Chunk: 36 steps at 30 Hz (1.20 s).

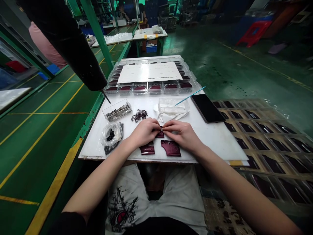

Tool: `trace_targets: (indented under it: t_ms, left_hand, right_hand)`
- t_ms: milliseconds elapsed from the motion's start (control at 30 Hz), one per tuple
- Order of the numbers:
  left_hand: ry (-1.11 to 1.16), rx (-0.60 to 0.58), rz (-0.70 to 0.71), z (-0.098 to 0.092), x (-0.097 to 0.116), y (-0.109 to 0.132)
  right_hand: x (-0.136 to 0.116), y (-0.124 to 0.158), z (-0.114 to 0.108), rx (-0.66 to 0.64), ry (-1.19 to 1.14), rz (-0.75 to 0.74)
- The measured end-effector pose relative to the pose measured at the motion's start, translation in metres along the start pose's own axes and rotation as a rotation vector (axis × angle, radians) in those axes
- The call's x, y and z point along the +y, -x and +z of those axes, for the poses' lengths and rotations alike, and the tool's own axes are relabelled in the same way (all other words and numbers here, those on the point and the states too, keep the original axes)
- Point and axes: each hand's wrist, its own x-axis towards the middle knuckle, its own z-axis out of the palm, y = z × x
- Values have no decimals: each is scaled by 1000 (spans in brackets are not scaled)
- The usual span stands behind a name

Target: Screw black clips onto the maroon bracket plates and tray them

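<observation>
The left hand point(144, 132) and right hand point(181, 134) are held close together over a white work board point(210, 141), with the fingertips pressed together in a pinch on a small metallic part point(162, 129), whose type cannot be determined at this size. The part is held directly above a maroon piece point(160, 133), which lies on the board. A second maroon piece point(147, 148) and a curved maroon piece point(171, 148) are laid just below the hands. Toward the left are a clear box of metal clips point(117, 110), a cluster of small dark parts point(139, 115) and a plastic bag point(111, 134). Toward the right, a clear plastic case point(173, 105) rests on a white cloth point(166, 116), beside a black phone point(207, 108). A plastic tray of maroon pieces point(149, 88) is placed along the far edge of the board.
</observation>
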Motion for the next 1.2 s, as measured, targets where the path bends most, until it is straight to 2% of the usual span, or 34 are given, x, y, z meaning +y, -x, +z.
trace_targets:
  t_ms: [200,300,400,500,800,1200]
  left_hand:
    - [-29,-20,16,0,1,2]
    - [-3,14,12,-3,3,3]
    - [11,37,-44,-8,4,5]
    - [0,11,-90,-10,3,5]
    - [-43,28,-56,-6,0,6]
    - [-63,12,-86,-3,2,3]
  right_hand:
    - [-1,0,-1,0,-20,15]
    - [0,0,-1,0,-23,18]
    - [0,0,-1,-1,-22,15]
    - [1,0,-1,2,-14,3]
    - [-1,-1,-1,-3,-22,14]
    - [1,0,-1,-9,-19,27]
